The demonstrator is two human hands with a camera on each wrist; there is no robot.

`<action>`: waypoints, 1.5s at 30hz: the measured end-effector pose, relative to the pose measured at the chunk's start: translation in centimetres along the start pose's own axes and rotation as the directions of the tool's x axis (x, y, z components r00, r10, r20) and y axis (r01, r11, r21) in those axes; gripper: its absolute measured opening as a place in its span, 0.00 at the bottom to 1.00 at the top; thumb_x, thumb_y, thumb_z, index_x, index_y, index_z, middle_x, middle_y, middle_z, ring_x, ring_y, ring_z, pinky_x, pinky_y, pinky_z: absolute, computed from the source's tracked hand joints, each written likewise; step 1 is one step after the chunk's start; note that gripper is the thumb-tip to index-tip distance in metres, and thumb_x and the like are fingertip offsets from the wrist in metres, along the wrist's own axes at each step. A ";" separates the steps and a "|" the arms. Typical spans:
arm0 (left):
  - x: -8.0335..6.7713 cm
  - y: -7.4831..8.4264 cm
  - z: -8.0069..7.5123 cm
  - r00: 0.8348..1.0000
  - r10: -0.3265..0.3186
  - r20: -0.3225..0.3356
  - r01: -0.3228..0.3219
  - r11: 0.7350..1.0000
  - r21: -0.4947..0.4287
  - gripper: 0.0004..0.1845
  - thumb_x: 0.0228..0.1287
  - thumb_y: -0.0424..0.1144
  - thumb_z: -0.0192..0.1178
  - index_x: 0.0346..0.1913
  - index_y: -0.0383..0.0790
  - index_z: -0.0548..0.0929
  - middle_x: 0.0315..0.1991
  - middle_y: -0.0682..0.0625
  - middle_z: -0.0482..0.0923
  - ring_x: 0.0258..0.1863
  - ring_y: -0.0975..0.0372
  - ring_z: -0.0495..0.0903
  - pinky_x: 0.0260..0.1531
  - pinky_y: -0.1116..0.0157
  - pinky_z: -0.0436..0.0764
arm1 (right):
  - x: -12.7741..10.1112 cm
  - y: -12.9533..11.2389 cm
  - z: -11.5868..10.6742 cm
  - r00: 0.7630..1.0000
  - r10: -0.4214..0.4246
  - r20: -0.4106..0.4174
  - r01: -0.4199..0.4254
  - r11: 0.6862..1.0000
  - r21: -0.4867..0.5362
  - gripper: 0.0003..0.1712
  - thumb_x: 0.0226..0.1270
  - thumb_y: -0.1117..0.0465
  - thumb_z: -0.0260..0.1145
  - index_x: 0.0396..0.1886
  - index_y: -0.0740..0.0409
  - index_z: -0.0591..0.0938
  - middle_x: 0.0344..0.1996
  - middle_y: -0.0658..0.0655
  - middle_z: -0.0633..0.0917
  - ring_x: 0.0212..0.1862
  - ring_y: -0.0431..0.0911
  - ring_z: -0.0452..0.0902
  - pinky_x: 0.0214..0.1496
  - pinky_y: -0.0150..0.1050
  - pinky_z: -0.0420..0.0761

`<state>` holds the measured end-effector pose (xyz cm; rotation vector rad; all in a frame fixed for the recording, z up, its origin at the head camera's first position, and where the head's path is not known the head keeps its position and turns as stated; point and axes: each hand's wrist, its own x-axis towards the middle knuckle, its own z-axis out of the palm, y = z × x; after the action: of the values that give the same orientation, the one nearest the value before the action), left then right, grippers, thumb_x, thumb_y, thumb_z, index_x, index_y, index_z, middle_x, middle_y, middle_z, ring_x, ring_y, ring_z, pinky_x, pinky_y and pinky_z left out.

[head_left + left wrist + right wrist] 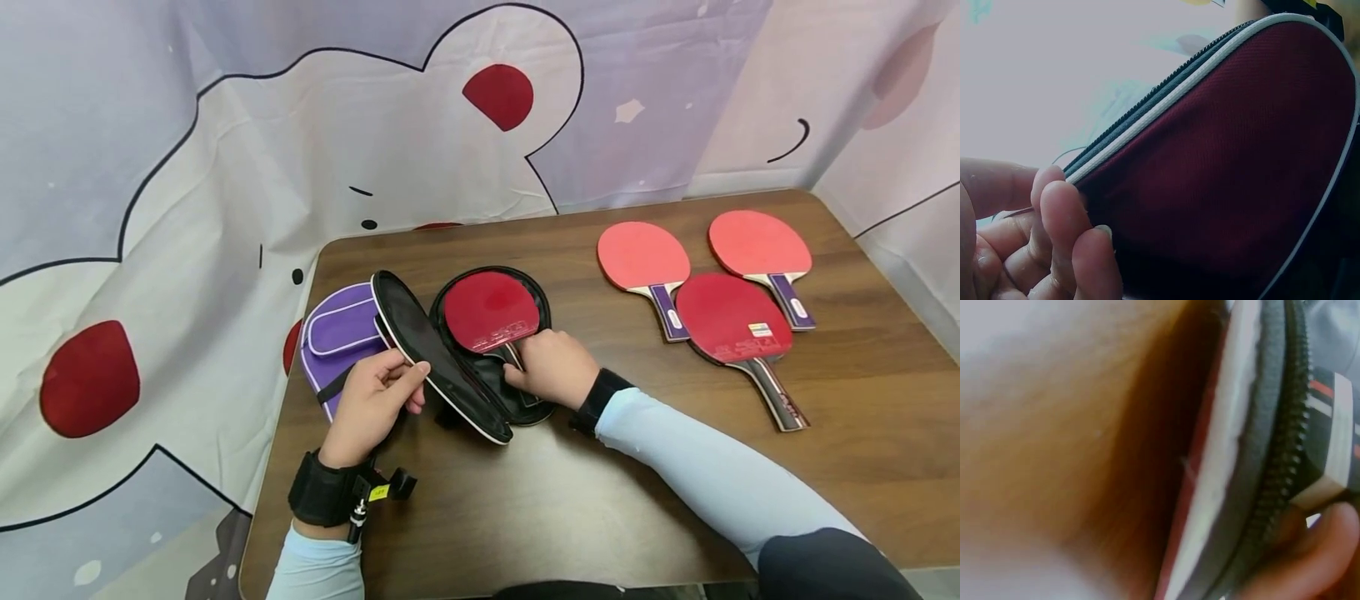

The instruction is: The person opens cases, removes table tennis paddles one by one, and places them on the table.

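A zippered paddle case (442,367) lies unfolded, black inside, with a table tennis paddle (491,310) in its right half, red face up. My left hand (378,396) pinches the rim of the raised flap between thumb and fingers. In the left wrist view, the flap's outside (1229,150) is dark red with white piping and a zipper. My right hand (558,367) grips the paddle's handle at the case's right edge; some of its fingers are hidden. The right wrist view shows the striped handle (1332,437) beyond the zipper, with a fingertip close below it.
A purple case (341,333) with white trim lies to the left, partly under the raised flap. On the right are two light-red paddles (643,254) with purple handles and a darker red paddle (731,321) with a sticker. A patterned cloth (420,150) hangs behind the wooden table (585,500).
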<state>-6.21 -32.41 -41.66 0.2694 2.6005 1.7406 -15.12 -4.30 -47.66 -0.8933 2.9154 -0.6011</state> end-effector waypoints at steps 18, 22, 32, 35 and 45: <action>-0.7 -0.5 -0.4 1.000 -0.015 0.009 0.015 1.000 -0.009 0.15 0.83 0.39 0.65 0.35 0.34 0.85 0.25 0.47 0.84 0.23 0.57 0.86 0.29 0.63 0.88 | -5.9 3.0 -2.8 0.990 0.053 -0.134 -0.061 0.997 -0.051 0.28 0.70 0.51 0.74 0.15 0.49 0.69 0.11 0.46 0.68 0.15 0.45 0.67 0.20 0.44 0.70; -0.7 -0.7 -0.5 1.000 -0.016 0.012 0.016 1.000 -0.009 0.15 0.83 0.39 0.65 0.34 0.33 0.84 0.24 0.46 0.84 0.22 0.57 0.86 0.29 0.62 0.88 | -7.5 4.0 -3.3 0.987 0.075 -0.141 -0.085 0.994 -0.066 0.27 0.70 0.51 0.73 0.16 0.50 0.69 0.11 0.47 0.68 0.15 0.45 0.66 0.19 0.42 0.68; -0.7 -0.5 -0.3 1.000 -0.008 0.005 0.008 1.000 -0.028 0.14 0.83 0.38 0.64 0.34 0.34 0.85 0.24 0.45 0.84 0.22 0.57 0.86 0.28 0.63 0.88 | -10.6 6.6 -4.0 0.981 0.140 -0.137 -0.156 0.981 -0.112 0.28 0.72 0.50 0.74 0.17 0.51 0.69 0.11 0.48 0.67 0.14 0.44 0.64 0.20 0.40 0.63; -0.7 -0.4 -0.2 1.000 -0.021 0.004 0.021 0.999 -0.038 0.14 0.83 0.38 0.64 0.35 0.34 0.85 0.25 0.44 0.85 0.22 0.57 0.86 0.29 0.63 0.88 | -11.3 7.1 -4.0 0.978 0.165 -0.129 -0.179 0.978 -0.108 0.28 0.73 0.51 0.74 0.17 0.51 0.69 0.12 0.48 0.67 0.14 0.45 0.64 0.21 0.40 0.63; -0.6 -0.1 0.0 1.000 -0.025 0.012 0.026 0.998 -0.052 0.15 0.83 0.39 0.64 0.38 0.30 0.85 0.26 0.44 0.87 0.21 0.56 0.85 0.27 0.64 0.86 | -12.0 7.5 -3.8 0.977 0.186 -0.107 -0.199 0.973 -0.121 0.27 0.73 0.50 0.73 0.19 0.51 0.70 0.13 0.49 0.68 0.16 0.46 0.66 0.21 0.41 0.65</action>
<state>-5.64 -32.52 -41.82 0.2431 2.5350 1.7904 -9.63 9.29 -47.93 -0.5951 3.1083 -0.4545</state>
